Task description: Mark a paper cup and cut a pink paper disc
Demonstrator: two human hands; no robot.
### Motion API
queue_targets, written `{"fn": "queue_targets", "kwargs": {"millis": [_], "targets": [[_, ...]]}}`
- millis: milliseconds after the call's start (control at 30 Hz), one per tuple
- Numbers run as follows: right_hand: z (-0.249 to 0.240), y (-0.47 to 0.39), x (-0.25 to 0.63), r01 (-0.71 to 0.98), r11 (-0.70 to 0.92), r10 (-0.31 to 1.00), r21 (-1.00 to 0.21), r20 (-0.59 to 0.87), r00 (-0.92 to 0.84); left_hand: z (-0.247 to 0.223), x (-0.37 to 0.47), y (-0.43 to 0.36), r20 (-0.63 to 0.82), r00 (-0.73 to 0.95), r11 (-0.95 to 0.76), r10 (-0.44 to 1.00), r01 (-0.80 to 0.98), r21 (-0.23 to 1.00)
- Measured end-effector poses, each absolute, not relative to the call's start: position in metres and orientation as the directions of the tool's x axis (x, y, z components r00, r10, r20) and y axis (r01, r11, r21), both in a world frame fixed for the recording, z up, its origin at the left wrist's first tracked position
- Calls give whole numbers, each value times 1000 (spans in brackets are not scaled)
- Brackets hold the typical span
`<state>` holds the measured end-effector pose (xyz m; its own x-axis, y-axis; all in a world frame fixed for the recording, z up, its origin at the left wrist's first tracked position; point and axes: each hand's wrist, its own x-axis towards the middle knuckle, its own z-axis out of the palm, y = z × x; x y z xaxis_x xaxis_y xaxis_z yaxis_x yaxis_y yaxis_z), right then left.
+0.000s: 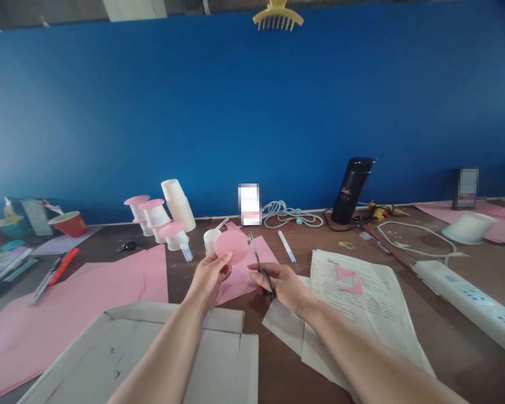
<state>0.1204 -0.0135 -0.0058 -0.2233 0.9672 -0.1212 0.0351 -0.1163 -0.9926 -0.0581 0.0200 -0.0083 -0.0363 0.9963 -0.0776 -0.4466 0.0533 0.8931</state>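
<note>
The left hand (209, 279) is pinching a flat pink circle (231, 246) by its lower edge near a white cup (210, 240); the right hand (285, 286) is holding scissors (258, 262), blades perhaps parted. Counter (280, 359) is showing between cardboard (109, 336) and printed sheets (379, 303).

No lettering is readable on the printed sheets (379, 320) or black flask (353, 188).

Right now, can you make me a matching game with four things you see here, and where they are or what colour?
Things:
1. pink paper circle
2. scissors
3. flask
4. power strip

Clues:
A. black, near the blue wall
B. white, on the right side of the table
C. held in the right hand
D. held in the left hand

Pairs: 1-D, 2-C, 3-A, 4-B
</note>
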Motion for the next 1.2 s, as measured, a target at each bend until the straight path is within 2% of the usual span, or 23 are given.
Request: {"fn": "queue_targets", "kwargs": {"millis": [533, 733, 1000, 1200], "targets": [[-5, -14, 122, 47, -115, 953, -992, -124, -278, -8, -58, 20, -97, -55, 72, 994, -344, 936], [-3, -14, 123, 35, -87, 959, -996, -93, -269, -8, -59, 19, -93, -67, 67, 993, -315, 947], [-2, -14, 123, 67, -107, 966, -992, -120, -230, -10, -59, 20, -99, -73, 75, 992, -275, 959], [-2, -14, 121, 22, -128, 967, -991, -130, -219, -15, -60, 23, -77, -63, 54, 995, -305, 951]]}}
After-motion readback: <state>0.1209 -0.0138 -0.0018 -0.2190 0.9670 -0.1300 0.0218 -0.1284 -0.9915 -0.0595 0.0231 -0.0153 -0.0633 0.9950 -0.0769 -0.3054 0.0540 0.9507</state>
